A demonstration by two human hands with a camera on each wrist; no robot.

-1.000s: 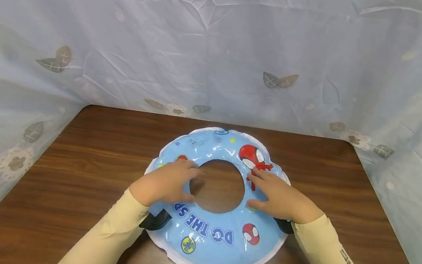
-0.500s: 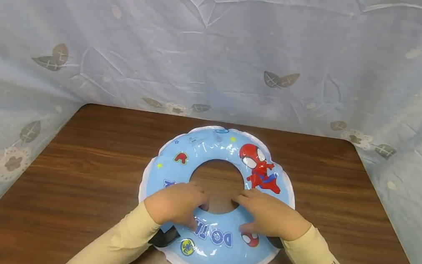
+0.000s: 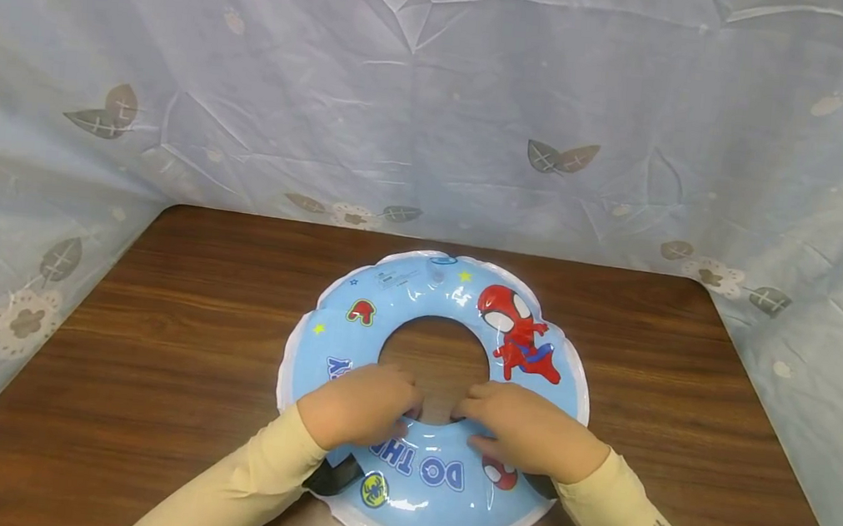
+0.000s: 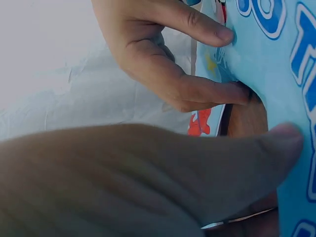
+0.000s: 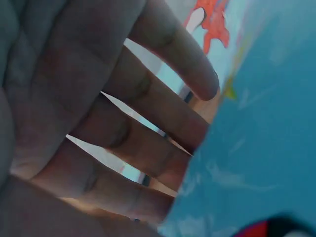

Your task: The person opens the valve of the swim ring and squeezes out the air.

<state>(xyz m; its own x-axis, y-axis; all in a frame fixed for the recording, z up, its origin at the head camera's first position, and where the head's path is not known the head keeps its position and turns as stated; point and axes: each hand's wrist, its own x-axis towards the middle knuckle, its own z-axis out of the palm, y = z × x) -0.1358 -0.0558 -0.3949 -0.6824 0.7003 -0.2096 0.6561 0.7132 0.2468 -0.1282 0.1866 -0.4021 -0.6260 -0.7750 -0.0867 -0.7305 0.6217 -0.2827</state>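
An inflated light-blue swim ring (image 3: 423, 505) with a white rim, red cartoon figures and blue lettering lies flat on the wooden table. My left hand (image 3: 364, 404) grips the near inner edge of its hole from the left. In the left wrist view its thumb (image 4: 281, 148) presses the top of the ring. Opposite it, my right hand (image 3: 527, 427) holds the same inner edge from the right, its thumb on top. Fingers (image 5: 163, 163) of that hand reach down into the hole, their tips hidden behind the blue vinyl.
The brown table (image 3: 174, 342) extends around the ring on all sides. A pale curtain (image 3: 434, 114) with leaf and flower prints hangs behind it and along both sides. A black wrist strap (image 3: 333, 477) shows under the left forearm.
Both hands have come down and nearer over the ring, and moved closer together. Their fingers have gone into the hole and closed on its near edge. The ring has stayed in nearly the same place.
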